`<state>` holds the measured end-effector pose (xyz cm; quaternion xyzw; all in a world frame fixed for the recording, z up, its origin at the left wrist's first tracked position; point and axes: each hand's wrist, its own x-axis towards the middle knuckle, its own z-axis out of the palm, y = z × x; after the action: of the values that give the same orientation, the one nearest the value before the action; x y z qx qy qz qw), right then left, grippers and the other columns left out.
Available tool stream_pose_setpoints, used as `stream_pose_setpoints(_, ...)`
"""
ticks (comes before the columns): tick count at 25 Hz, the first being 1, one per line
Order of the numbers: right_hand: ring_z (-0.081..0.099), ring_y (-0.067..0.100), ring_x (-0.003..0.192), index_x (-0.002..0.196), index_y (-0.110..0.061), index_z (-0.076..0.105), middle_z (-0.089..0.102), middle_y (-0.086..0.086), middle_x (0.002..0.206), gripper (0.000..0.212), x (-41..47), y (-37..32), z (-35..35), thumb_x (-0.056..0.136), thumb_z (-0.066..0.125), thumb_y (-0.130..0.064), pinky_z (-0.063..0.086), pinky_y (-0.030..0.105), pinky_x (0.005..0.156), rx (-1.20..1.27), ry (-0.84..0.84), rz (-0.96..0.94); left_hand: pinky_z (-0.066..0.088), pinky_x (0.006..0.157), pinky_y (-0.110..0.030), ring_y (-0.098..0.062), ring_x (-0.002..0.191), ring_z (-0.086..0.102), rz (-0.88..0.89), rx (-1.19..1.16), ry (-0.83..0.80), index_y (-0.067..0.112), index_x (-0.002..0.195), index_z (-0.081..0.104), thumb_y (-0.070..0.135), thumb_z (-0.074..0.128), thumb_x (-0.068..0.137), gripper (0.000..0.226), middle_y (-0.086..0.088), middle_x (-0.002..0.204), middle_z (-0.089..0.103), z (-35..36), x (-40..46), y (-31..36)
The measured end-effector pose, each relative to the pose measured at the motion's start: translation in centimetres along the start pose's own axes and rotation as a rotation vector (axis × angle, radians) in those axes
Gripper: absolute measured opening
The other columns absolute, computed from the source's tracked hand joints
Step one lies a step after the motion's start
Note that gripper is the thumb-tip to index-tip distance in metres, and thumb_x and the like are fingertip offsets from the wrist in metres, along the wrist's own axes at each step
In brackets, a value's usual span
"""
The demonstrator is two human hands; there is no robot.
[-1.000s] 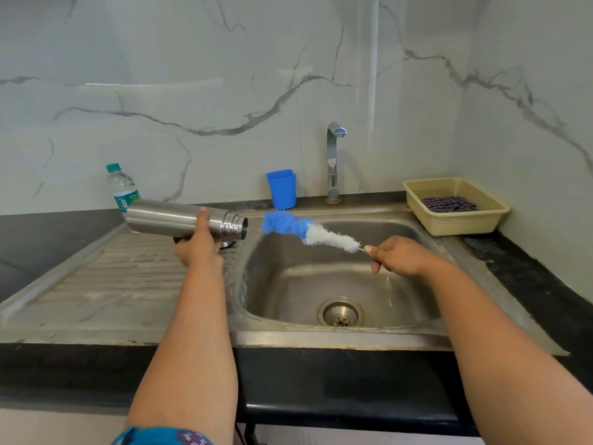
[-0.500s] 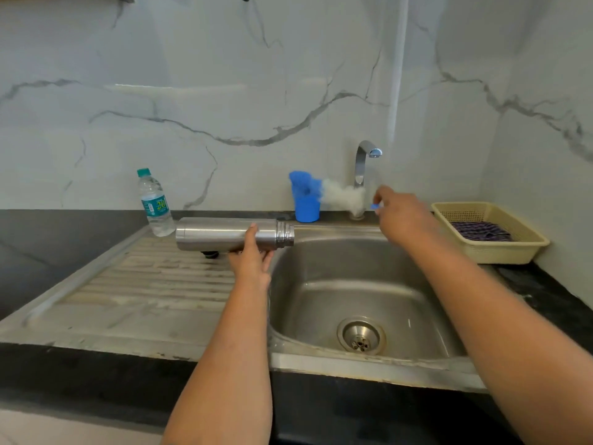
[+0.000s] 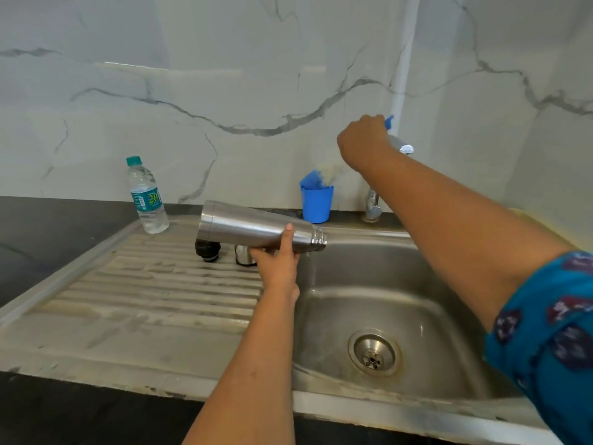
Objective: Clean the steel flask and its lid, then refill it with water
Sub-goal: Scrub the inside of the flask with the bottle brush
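Note:
My left hand (image 3: 277,263) grips the steel flask (image 3: 253,228) from below near its neck. The flask lies level, its open threaded mouth out over the sink's left edge with a drip under it. Behind it on the drainboard stand a black stopper (image 3: 208,250) and a small steel cap (image 3: 244,255). My right hand (image 3: 362,142) is raised by the tap (image 3: 372,205) and holds the bottle brush by its handle, whose blue end (image 3: 389,122) sticks out above my fist. The blue and white brush head (image 3: 316,179) points down into the blue cup (image 3: 316,203).
A plastic water bottle (image 3: 146,194) stands at the drainboard's back left. The steel sink basin (image 3: 385,300) with its drain (image 3: 373,351) lies under my right arm. The black counter (image 3: 48,226) surrounds the sink, with a marble wall behind.
My right hand carried the brush from over the sink up and back to the blue cup, turning its head downward into it. My left hand kept the flask level by the sink edge.

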<state>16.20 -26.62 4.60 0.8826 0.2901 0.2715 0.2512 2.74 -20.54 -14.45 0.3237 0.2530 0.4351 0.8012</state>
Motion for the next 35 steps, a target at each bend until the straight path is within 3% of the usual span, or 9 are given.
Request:
stream_pose_setpoints(4,0.036,0.025,0.121,0.095,-0.018,0.062,0.063,0.001,0.105,0.012,2.5,-0.5,0.4,0.092,0.051,-0.014,0.022,0.042,0.109,-0.167,0.093,-0.017,0.055,0.094,-0.041,-0.023,0.121,0.057,0.005,-0.014,0.008,0.018,0.146,0.029,0.016,0.074,0.085,0.076,-0.005,0.134,0.053,0.1,0.1,-0.1)
stream_pose_setpoints(9,0.035,0.025,0.123,0.098,-0.021,0.069,0.067,-0.002,0.1,0.018,3.0,-0.4,-0.2,0.091,0.052,-0.017,0.023,0.034,0.108,-0.165,0.201,-0.02,0.059,0.071,-0.022,-0.022,0.12,0.057,-0.002,-0.036,0.005,0.02,0.147,0.029,0.017,0.075,0.085,0.077,-0.003,0.131,0.053,0.4,0.1,-0.1)
stream_pose_setpoints(15,0.034,0.025,0.122,0.093,-0.02,0.066,0.062,0.0,0.094,0.016,-1.5,3.9,-3.1,0.089,0.051,-0.015,0.025,0.037,0.104,-0.013,0.185,0.162,0.059,0.069,-0.026,-0.02,0.112,0.059,-0.033,-0.078,0.01,0.017,0.144,0.032,0.017,0.075,0.085,0.073,-0.004,0.131,0.053,0.6,-0.7,0.5)
stream_pose_setpoints(19,0.031,0.029,0.123,0.09,-0.02,0.056,0.05,0.004,0.083,0.012,-8.2,4.4,-1.5,0.084,0.052,-0.01,0.031,0.043,0.089,0.262,0.028,0.316,0.059,0.067,-0.026,-0.023,0.118,0.058,-0.038,-0.067,-0.007,0.018,0.144,0.032,0.015,0.075,0.085,0.073,-0.007,0.134,0.053,0.8,-2.0,0.8)
stream_pose_setpoints(21,0.033,0.031,0.121,0.099,-0.023,0.053,0.054,0.006,0.091,0.02,-11.4,4.3,1.0,0.085,0.052,-0.01,0.033,0.041,0.08,0.458,-0.089,0.378,0.058,0.074,-0.03,-0.024,0.119,0.057,-0.04,-0.055,-0.017,0.018,0.145,0.03,0.014,0.075,0.085,0.075,-0.008,0.136,0.052,0.8,-2.6,0.8)
stream_pose_setpoints(23,0.042,0.034,0.121,0.108,-0.017,0.059,0.06,0.012,0.108,0.02,-14.4,4.1,4.5,0.09,0.052,-0.015,0.041,0.044,0.088,0.686,-0.173,0.418,0.055,0.081,-0.033,-0.024,0.117,0.057,-0.057,-0.044,-0.001,0.015,0.14,0.031,0.013,0.074,0.085,0.07,-0.01,0.137,0.051,0.7,-3.4,0.6)
stream_pose_setpoints(25,0.057,0.032,0.111,0.113,-0.015,0.065,0.065,0.014,0.115,0.023,-17.6,3.6,7.5,0.093,0.053,-0.017,0.045,0.037,0.09,0.973,-0.252,0.385,0.053,0.084,-0.034,-0.023,0.115,0.056,-0.073,-0.044,0.024,0.017,0.13,0.032,0.013,0.075,0.085,0.062,-0.01,0.136,0.051,0.6,-4.0,0.5)
stream_pose_setpoints(29,0.063,0.013,0.068,0.107,-0.021,0.068,0.068,0.004,0.082,0.016,-25.0,1.4,9.0,0.095,0.058,-0.02,0.046,0.024,0.058,1.504,-0.279,0.44,0.052,0.093,-0.043,-0.025,0.122,0.055,-0.087,-0.101,0.066,0.018,0.141,0.026,0.017,0.075,0.085,0.074,-0.009,0.138,0.05,-0.1,-4.5,0.8)
stream_pose_setpoints(35,0.056,0.003,0.066,0.099,-0.026,0.068,0.063,-0.007,0.073,0.011,-31.0,-0.1,8.7,0.094,0.058,-0.024,0.035,0.012,0.051,1.377,-0.135,0.36,0.057,0.086,-0.046,-0.029,0.122,0.054,-0.158,-0.192,0.134,0.015,0.14,0.034,0.021,0.079,0.081,0.074,-0.01,0.134,0.051,-1.3,-3.9,1.9)
